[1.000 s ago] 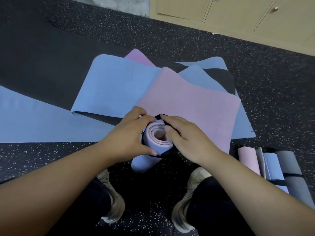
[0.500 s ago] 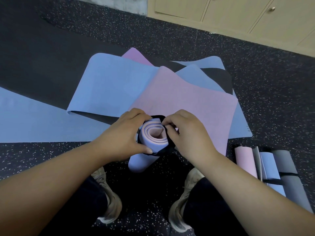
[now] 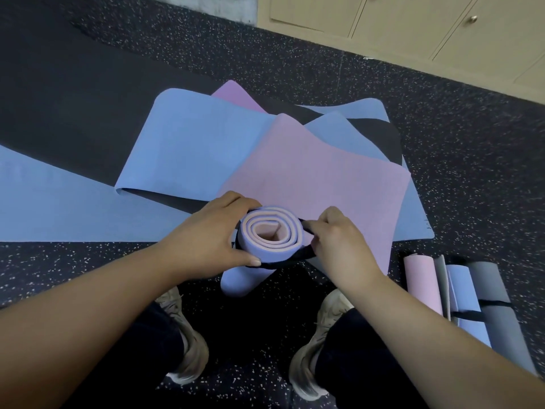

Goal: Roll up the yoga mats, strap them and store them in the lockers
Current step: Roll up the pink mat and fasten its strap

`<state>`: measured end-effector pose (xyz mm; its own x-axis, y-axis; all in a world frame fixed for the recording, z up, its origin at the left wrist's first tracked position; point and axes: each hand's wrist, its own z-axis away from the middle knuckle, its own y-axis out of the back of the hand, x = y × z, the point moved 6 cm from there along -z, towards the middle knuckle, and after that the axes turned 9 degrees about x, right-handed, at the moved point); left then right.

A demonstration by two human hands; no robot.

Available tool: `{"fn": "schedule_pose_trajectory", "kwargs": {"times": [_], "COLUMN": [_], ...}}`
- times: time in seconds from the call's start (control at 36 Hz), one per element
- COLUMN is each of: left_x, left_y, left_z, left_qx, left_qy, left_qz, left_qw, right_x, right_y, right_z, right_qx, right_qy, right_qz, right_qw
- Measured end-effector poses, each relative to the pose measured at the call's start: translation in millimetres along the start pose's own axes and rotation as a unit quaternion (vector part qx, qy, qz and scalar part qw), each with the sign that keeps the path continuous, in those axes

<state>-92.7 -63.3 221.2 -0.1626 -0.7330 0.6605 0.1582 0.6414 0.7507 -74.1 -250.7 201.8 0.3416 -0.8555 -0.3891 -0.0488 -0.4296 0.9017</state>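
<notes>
Dark speckled gym floor (image 3: pixel 460 160). Nearest: shoes (image 3: pixel 188 343), legs mostly cut off. Left hand (image 3: pixel 206 240) wrapped round rolled mat (image 3: pixel 269 240), standing on end; right hand (image 3: pixel 339 243) pinching black strap (image 3: pixel 298 258) circling it, fingertips hidden. Strapped rolls (image 3: pixel 460 296) to right, partly cropped. Flat mats (image 3: pixel 318 175) overlapping behind. Lockers (image 3: pixel 413 22) far back.

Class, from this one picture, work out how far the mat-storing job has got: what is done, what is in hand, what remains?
Done: rolled mats lie at the right, a black band around them. In hand: the left hand grips an upright blue-and-pink rolled mat while the right hand pinches the black strap around it. Left: several flat mats remain unrolled, and the lockers are closed.
</notes>
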Motion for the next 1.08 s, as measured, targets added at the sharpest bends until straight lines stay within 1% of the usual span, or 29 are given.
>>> {"fn": "schedule_pose_trajectory", "kwargs": {"times": [0.08,0.17,0.22,0.31,0.36,0.47,0.56,0.75,0.92,0.97,1.08], "left_x": [-2,-10,-17,-23,-23,-20,-21,-24,-21,-22,-22], "left_y": [-2,-3,-4,-8,-12,-13,-12,-12,-12,-13,-12], "left_z": [0,0,0,2,3,5,5,14,27,30,38], "left_qx": [-0.009,-0.022,-0.026,-0.034,-0.04,-0.039,-0.036,-0.02,-0.046,-0.04,0.016], "left_qy": [0.013,0.041,0.06,0.082,0.092,0.105,0.122,0.149,0.159,0.167,0.18], "left_qz": [0.014,0.033,0.04,0.074,0.095,0.092,0.083,0.075,0.076,0.077,0.092], "left_qw": [1.0,0.998,0.997,0.993,0.99,0.989,0.988,0.986,0.983,0.982,0.979], "right_x": [-5,-17,-22,-24,-25,-24,-28,-39,-49,-51,-56], "right_y": [-8,-5,0,6,5,0,-3,-12,-12,-10,-10], "right_z": [4,-1,-5,-5,-1,5,7,10,18,24,33], "right_qx": [-0.038,-0.046,-0.037,-0.014,-0.026,-0.051,-0.045,-0.032,-0.044,-0.037,-0.03], "right_qy": [0.017,0.041,0.049,0.031,0.006,-0.053,-0.074,-0.081,-0.072,-0.073,-0.091], "right_qz": [0.002,-0.029,-0.045,-0.051,-0.059,-0.086,-0.093,-0.049,-0.039,-0.034,-0.01], "right_qw": [0.999,0.998,0.997,0.998,0.998,0.994,0.992,0.995,0.996,0.996,0.995]}}
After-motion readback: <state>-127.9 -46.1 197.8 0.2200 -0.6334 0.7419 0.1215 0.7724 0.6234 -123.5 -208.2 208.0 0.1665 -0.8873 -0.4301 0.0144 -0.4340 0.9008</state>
